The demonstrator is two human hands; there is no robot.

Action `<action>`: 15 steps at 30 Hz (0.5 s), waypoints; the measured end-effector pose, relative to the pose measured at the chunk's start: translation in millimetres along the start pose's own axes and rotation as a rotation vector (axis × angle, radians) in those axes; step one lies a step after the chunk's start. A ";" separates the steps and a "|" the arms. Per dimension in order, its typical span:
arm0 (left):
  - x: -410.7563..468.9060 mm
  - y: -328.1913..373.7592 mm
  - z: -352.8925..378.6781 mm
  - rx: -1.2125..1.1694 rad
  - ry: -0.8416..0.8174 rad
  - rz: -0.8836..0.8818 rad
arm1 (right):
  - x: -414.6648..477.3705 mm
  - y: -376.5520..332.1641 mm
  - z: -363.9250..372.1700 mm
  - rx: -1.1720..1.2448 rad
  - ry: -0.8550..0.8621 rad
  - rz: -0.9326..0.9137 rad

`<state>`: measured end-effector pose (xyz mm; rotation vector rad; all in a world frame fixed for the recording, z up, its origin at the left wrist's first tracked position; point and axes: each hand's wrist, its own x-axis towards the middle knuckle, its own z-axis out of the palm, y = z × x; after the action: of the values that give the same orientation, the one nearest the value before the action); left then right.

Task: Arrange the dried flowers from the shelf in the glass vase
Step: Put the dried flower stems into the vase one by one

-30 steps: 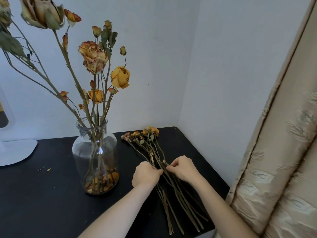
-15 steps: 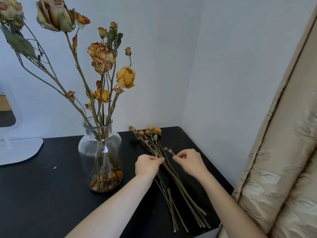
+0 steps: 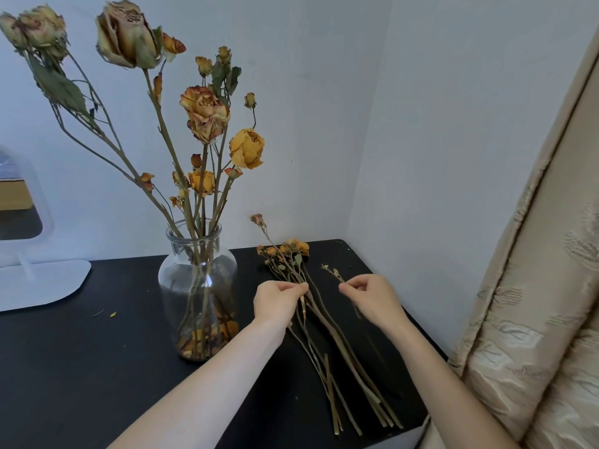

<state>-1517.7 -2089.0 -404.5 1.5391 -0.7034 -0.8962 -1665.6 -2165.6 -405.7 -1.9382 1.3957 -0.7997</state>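
Observation:
A clear glass vase [image 3: 198, 286] stands on the black shelf [image 3: 81, 367] and holds several tall dried roses [image 3: 205, 113]. To its right a loose bunch of dried flowers [image 3: 337, 348] lies flat, orange heads toward the wall. My left hand [image 3: 277, 303] pinches one thin stem from this bunch, and its small pink bud [image 3: 257, 218] rises off the shelf. My right hand [image 3: 372, 298] pinches a separate short dried sprig [image 3: 331, 271], apart from the bunch.
A white stand with a mirror [image 3: 29, 241] sits at the back left. Beige patterned curtain [image 3: 534, 286] hangs along the right edge of the shelf. Small petal scraps [image 3: 112, 314] lie left of the vase. White walls meet in the corner behind.
My hands have drawn apart. The left has lifted one stem so its bud rises above the bunch, and the right has pulled a short sprig away to the right.

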 end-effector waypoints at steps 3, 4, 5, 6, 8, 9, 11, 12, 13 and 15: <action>-6.3 7.3 4.0 -0.028 -0.028 0.047 | -3.1 -5.4 -6.1 0.035 0.069 -0.031; -8.9 10.2 5.7 -0.030 -0.033 0.071 | -4.0 -7.5 -8.4 0.047 0.087 -0.043; -11.5 13.3 7.4 -0.030 -0.035 0.100 | -5.0 -9.4 -10.8 0.060 0.101 -0.052; -14.3 16.3 8.7 -0.028 -0.037 0.135 | -6.0 -11.3 -13.3 0.071 0.110 -0.059; -20.2 23.3 10.2 -0.015 -0.044 0.219 | -8.5 -14.6 -18.0 0.087 0.122 -0.072; -23.3 27.1 10.5 -0.005 -0.046 0.264 | -9.8 -16.4 -19.9 0.095 0.127 -0.077; -29.9 35.4 9.3 0.007 -0.049 0.353 | -13.0 -20.3 -23.2 0.110 0.141 -0.088; -33.9 40.0 8.2 0.014 -0.053 0.401 | -14.9 -22.4 -24.6 0.119 0.151 -0.096; -38.8 44.8 6.5 0.032 -0.060 0.451 | -16.8 -25.0 -25.9 0.132 0.163 -0.103; -49.9 52.9 1.4 0.087 -0.076 0.546 | -21.4 -30.5 -28.6 0.175 0.186 -0.117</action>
<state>-1542.8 -2056.3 -344.5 1.2922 -1.1606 -0.5168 -1675.1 -2141.0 -366.9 -1.8614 1.2779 -1.1431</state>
